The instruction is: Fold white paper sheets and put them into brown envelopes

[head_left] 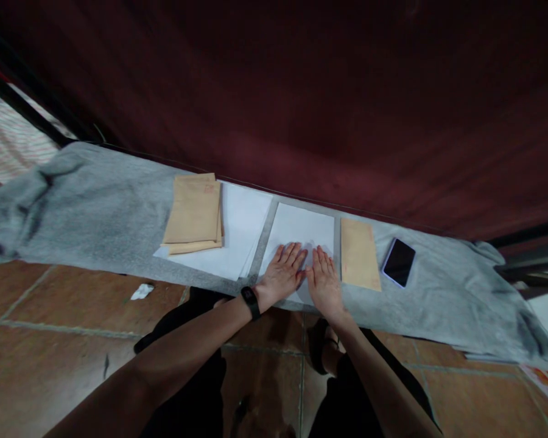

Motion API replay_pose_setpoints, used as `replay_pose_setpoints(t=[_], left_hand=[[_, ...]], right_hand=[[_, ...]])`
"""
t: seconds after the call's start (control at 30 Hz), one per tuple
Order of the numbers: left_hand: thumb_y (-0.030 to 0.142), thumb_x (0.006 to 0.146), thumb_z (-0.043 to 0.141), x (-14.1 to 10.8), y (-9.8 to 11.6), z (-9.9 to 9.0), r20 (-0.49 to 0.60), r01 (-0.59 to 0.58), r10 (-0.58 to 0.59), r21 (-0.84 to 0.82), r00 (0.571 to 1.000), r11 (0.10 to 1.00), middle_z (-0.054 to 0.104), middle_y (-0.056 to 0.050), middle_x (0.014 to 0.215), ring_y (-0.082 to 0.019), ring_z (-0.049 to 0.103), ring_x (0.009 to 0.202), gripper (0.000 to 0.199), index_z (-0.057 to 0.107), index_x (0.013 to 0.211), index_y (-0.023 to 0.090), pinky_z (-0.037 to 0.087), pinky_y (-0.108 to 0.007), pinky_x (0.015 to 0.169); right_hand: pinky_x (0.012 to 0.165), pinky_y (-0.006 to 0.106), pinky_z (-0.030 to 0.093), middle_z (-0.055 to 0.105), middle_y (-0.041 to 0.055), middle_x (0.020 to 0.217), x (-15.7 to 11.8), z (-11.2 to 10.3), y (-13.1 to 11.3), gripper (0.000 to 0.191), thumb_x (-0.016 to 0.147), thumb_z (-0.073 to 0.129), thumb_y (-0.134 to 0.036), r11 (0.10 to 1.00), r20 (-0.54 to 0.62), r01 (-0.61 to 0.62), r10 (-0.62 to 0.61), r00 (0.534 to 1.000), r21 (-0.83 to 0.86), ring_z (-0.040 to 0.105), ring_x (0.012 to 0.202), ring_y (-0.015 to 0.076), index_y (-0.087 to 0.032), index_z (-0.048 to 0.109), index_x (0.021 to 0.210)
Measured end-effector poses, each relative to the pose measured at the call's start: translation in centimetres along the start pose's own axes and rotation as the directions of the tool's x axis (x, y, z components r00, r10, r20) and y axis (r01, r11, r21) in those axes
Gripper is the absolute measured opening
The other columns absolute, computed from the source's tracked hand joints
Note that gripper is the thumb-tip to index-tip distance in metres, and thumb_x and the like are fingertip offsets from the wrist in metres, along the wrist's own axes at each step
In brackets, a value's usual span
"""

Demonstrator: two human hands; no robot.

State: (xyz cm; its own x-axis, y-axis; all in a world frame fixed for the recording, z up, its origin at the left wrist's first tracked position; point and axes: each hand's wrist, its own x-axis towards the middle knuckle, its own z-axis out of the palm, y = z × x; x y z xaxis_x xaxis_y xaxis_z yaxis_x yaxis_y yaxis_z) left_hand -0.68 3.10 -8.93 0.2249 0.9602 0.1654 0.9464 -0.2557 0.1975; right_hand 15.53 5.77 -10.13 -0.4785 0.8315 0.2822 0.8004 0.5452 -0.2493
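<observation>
In the middle of the bench, a white sheet of paper (304,226) lies on the grey cloth. My left hand (283,272) rests palm down on this sheet, fingers stretched out, a dark band around the wrist. Flat beside it on the same paper is my right hand (323,283), its fingers also straight. The thumbs nearly meet. A single brown envelope (360,255) sits just right of the sheet. To the left, several brown envelopes (194,213) are stacked on a pile of white paper (244,222).
Grey cloth (105,213) covers the long narrow bench. A phone (399,263) lies right of the single envelope. Behind the bench hangs a dark red curtain-like surface (274,109). Below are brown floor tiles (86,359) with a crumpled white scrap (142,291).
</observation>
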Motion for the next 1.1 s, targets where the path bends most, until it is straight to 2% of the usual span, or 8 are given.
replay_pose_setpoints(t=[0.13, 0.27, 0.57, 0.7, 0.8, 0.9, 0.97, 1.1], left_hand=[[0.025, 0.1, 0.034, 0.4, -0.9, 0.2, -0.017, -0.015, 0.014, -0.033, 1.0, 0.999, 0.034, -0.012, 0.162, -0.022, 0.025, 0.152, 0.054, 0.037, 0.153, 0.015, 0.018, -0.046, 0.125], [0.025, 0.101, 0.031, 1.4, -2.4, -0.1, -0.043, 0.081, -0.082, -0.027, 0.996, 0.996, 0.036, -0.012, 0.161, -0.022, 0.028, 0.151, 0.054, 0.038, 0.153, 0.013, 0.023, -0.042, 0.124], [0.031, 0.101, 0.03, 2.2, -4.4, 0.0, -0.102, 0.236, -0.23, 0.049, 0.968, 0.97, 0.036, -0.018, 0.159, -0.026, 0.029, 0.15, 0.059, 0.035, 0.153, 0.006, 0.026, -0.046, 0.123], [0.033, 0.102, 0.025, 2.4, -3.8, 0.0, -0.123, 0.263, -0.253, 0.073, 0.96, 0.962, 0.04, -0.022, 0.156, -0.029, 0.033, 0.149, 0.059, 0.039, 0.149, 0.0, 0.025, -0.047, 0.123], [0.034, 0.103, 0.023, 3.4, -2.0, 0.1, -0.113, 0.161, -0.155, 0.05, 0.981, 0.986, 0.04, -0.017, 0.158, -0.025, 0.03, 0.15, 0.058, 0.037, 0.151, 0.005, 0.024, -0.044, 0.125], [0.033, 0.104, 0.02, 5.8, -0.3, 0.5, -0.054, 0.062, -0.062, 0.008, 0.997, 0.998, 0.037, -0.012, 0.16, -0.022, 0.027, 0.151, 0.057, 0.035, 0.154, 0.01, 0.024, -0.041, 0.125], [0.031, 0.104, 0.018, 7.9, 0.0, 0.8, -0.006, 0.071, -0.072, -0.018, 0.997, 0.997, 0.037, -0.014, 0.16, -0.022, 0.029, 0.151, 0.057, 0.035, 0.153, 0.007, 0.027, -0.041, 0.123], [0.023, 0.101, 0.021, 11.4, -1.7, 1.0, -0.025, 0.08, -0.081, -0.019, 0.996, 0.997, 0.035, -0.015, 0.161, -0.023, 0.024, 0.152, 0.057, 0.033, 0.154, 0.006, 0.025, -0.045, 0.123]], right_hand=[[0.122, 0.048, 0.028, 0.037, 0.016, 0.159, -0.3, 0.2, -1.1, 0.053, 0.106, 0.03, -0.03, 0.998, 0.037, 0.058, -0.058, 0.998, -0.003, 0.032, 0.149, 0.0254, -0.009, 0.035, 0.155], [0.121, 0.046, 0.03, 0.036, 0.0156, 0.16, -0.6, 0.1, -0.8, 0.054, 0.105, 0.035, -0.032, 0.998, 0.041, 0.037, -0.035, 0.999, -0.051, 0.034, 0.148, 0.0263, -0.011, 0.035, 0.155], [0.117, 0.047, 0.034, 0.041, 0.0203, 0.156, -1.1, -0.1, 0.8, 0.06, 0.104, 0.041, -0.039, 0.995, -0.078, -0.051, 0.044, 0.996, -0.089, 0.039, 0.145, 0.0302, -0.005, 0.035, 0.153], [0.118, 0.047, 0.034, 0.042, 0.0205, 0.155, -1.3, 0.2, 0.7, 0.06, 0.103, 0.042, -0.038, 0.994, -0.102, -0.068, 0.06, 0.993, -0.082, 0.04, 0.144, 0.0301, -0.004, 0.037, 0.152], [0.119, 0.046, 0.032, 0.043, 0.0189, 0.155, -1.0, 0.1, 0.6, 0.057, 0.103, 0.042, -0.036, 0.993, -0.077, -0.097, 0.093, 0.993, -0.061, 0.04, 0.145, 0.0296, -0.004, 0.041, 0.151], [0.12, 0.044, 0.032, 0.045, 0.0172, 0.154, 0.6, -0.6, 1.0, 0.052, 0.104, 0.036, -0.031, 0.99, -0.022, -0.14, 0.141, 0.99, 0.013, 0.04, 0.145, 0.0266, -0.005, 0.045, 0.149], [0.12, 0.042, 0.033, 0.047, 0.0165, 0.153, 2.5, -1.1, 1.5, 0.051, 0.105, 0.031, -0.028, 0.983, 0.002, -0.165, 0.165, 0.986, 0.08, 0.04, 0.145, 0.0241, -0.005, 0.046, 0.148], [0.121, 0.044, 0.033, 0.044, 0.0145, 0.156, 6.9, -0.9, 2.0, 0.05, 0.105, 0.026, -0.024, 0.98, -0.033, -0.112, 0.119, 0.992, 0.164, 0.036, 0.147, 0.0217, -0.009, 0.046, 0.149]])
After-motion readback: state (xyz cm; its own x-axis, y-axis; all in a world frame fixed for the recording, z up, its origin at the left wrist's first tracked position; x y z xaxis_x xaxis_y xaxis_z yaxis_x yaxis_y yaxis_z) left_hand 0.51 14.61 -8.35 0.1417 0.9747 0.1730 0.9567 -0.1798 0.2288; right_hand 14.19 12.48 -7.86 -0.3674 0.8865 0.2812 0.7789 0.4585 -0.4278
